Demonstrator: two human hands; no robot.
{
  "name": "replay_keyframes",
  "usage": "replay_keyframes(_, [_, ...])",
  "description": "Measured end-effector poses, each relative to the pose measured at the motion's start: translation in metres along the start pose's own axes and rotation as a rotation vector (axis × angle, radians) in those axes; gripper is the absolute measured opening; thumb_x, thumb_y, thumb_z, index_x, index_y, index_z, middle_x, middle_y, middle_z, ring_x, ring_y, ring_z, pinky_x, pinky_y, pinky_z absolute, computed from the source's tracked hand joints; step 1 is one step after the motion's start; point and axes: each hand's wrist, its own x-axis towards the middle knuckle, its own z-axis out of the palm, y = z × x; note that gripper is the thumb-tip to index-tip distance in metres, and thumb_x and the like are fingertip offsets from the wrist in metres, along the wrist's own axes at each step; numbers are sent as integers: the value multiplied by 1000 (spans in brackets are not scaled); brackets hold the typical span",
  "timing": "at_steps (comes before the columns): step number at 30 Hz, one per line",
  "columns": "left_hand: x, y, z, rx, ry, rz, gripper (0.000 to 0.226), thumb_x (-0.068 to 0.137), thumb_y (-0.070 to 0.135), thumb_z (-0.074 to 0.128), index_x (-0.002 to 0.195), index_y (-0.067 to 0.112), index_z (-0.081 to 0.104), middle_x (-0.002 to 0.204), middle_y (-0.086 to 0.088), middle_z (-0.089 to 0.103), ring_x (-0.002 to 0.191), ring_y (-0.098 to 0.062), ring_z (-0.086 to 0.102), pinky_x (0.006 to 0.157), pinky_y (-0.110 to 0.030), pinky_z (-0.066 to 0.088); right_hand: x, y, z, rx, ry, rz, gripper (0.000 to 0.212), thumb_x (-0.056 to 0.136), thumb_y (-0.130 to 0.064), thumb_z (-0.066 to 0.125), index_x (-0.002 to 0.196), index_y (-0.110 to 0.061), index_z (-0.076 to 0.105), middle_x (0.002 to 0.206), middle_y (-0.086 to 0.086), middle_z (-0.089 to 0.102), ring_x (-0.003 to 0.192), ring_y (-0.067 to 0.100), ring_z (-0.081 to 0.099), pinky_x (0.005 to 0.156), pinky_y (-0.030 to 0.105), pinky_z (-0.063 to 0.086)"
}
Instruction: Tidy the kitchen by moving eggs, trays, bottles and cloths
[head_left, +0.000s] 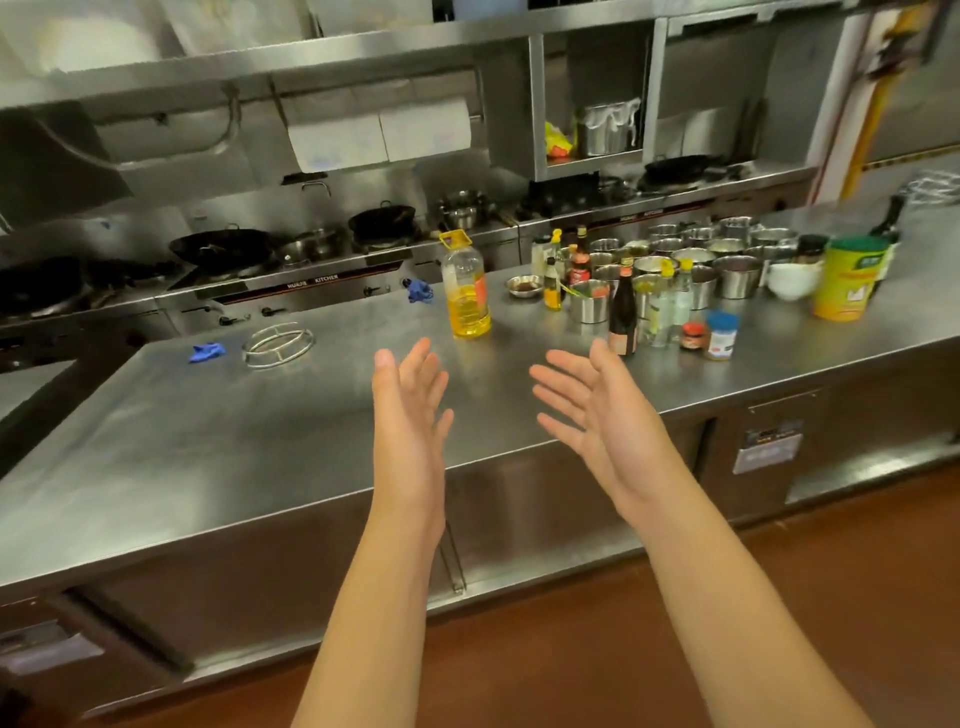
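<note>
Two bare hands, left hand (410, 415) and right hand (602, 415), hovered with fingers (558, 382) spread, holding nothing; two crumpled blue cloths (207, 352) and the tall yellow-oil plastic bottle (466, 287) remained on the steel surface (260, 441), apparently untidied.

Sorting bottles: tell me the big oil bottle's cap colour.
Yellow, handle included; the oil bottle shows in the head view.

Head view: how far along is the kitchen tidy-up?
Nothing looks done. Left hand and right hand are open, holding nothing. The oil bottle, the dark bottle and two blue cloths remain on the counter. No eggs or trays show.
</note>
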Motion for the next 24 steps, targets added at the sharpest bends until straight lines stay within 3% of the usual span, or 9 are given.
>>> replay_keyframes(9, [87,-49,-15,-52,-185,-179,64,102,59,14,149,27,45,154,5,46,138,-8,45,121,-43,27,54,28,5,-44,250,38,55,103,-50,30,142,-15,50,137,4,60,128,17,55,110,41,42])
replay_keyframes(15, [101,-91,8,-64,-363,-328,66,101,63,14,148,29,47,153,7,47,138,-6,45,121,-43,26,53,43,-25,-61,439,71,52,103,-51,31,138,-19,52,135,1,61,128,16,55,109,40,43])
replay_keyframes(24, [107,-108,83,-34,-487,-302,67,99,65,16,146,30,48,151,9,50,136,-4,47,120,-43,28,53,15,-99,5,546,-5,46,103,-51,31,130,-22,55,132,1,64,124,16,58,108,40,45])
